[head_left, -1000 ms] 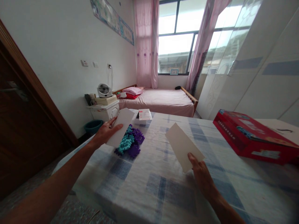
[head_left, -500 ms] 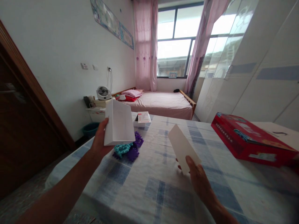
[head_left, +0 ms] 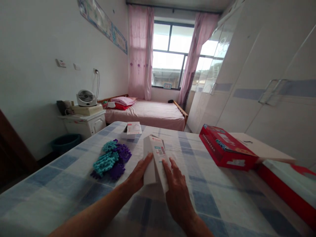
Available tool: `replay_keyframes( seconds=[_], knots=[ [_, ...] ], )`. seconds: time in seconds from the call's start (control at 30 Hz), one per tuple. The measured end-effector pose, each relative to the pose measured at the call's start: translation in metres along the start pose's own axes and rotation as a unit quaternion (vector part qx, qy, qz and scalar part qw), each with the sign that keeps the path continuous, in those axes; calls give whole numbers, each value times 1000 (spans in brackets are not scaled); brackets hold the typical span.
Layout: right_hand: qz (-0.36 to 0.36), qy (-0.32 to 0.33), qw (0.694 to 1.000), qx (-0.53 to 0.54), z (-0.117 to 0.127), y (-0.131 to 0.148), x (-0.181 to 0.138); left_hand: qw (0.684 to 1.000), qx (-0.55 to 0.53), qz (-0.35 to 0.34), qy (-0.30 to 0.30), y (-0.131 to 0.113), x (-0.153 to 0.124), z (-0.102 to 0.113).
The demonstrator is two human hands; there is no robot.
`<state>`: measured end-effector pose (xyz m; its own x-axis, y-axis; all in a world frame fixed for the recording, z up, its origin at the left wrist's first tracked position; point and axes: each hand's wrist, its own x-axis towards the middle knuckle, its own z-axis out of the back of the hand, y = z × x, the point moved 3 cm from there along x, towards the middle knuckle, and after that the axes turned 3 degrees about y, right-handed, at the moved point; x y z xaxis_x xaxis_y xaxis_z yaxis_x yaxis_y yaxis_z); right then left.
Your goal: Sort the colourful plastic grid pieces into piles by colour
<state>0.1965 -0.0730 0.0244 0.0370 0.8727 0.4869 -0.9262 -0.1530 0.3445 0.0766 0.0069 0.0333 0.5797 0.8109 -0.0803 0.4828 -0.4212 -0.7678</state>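
Head view: white box (head_left: 149, 176) partly hidden behind printed panel (head_left: 159, 152).

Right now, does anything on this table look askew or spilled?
Slightly: the flat, white printed piece sits off-centre on the small white box beyond the teal-and-purple plastic pile, leaving that box partly uncovered. No spill shows.

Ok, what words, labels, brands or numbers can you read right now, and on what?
No text reads clearly enough to quote.
Printed white panel under the right hand: red logo and print, too blurred.
Smaller white box: red print, too small.
Red box: white lettering, too blurred.
Wall banner: markings too small.
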Motion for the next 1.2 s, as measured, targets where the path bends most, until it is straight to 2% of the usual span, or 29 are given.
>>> replay_keyframes(
  seconds=[0.17, 0.33, 0.47, 0.67, 0.8, 0.9, 1.0, 1.13, 1.2],
  knots=[
    [22, 50, 998, -6, -11, 1, -3, 999, -39, 24, 13, 8, 5, 11],
    [48, 44, 998, 7, -11, 6, -4, 997, -45, 29, 47, 15, 6, 16],
    [44, 43, 998, 9, -7, 9, -2, 997, -19, -5, 73, 19, 6, 13],
    [17, -34, 999, -23, -7, 14, -1, 990, 24, -78, 116, 23, 5, 6],
    [4, -27, 999, -42, 1, 14, 5, 988, 16, -94, 123, 24, 7, 3],
    [-5, 2, 999, -40, 12, 9, 32, 989, 3, -92, 113, 26, 9, 0],
    [-43, 34, 996, -69, 15, 2, 78, 992, 46, -104, 46, 28, 12, 1],
    [-79, 63, 986, -129, -7, -5, 144, 981, 117, -131, -84, 26, 12, 7],
    [-86, 74, 984, -136, -27, -5, 173, 975, 137, -134, -115, 25, 11, 10]
  ],
)
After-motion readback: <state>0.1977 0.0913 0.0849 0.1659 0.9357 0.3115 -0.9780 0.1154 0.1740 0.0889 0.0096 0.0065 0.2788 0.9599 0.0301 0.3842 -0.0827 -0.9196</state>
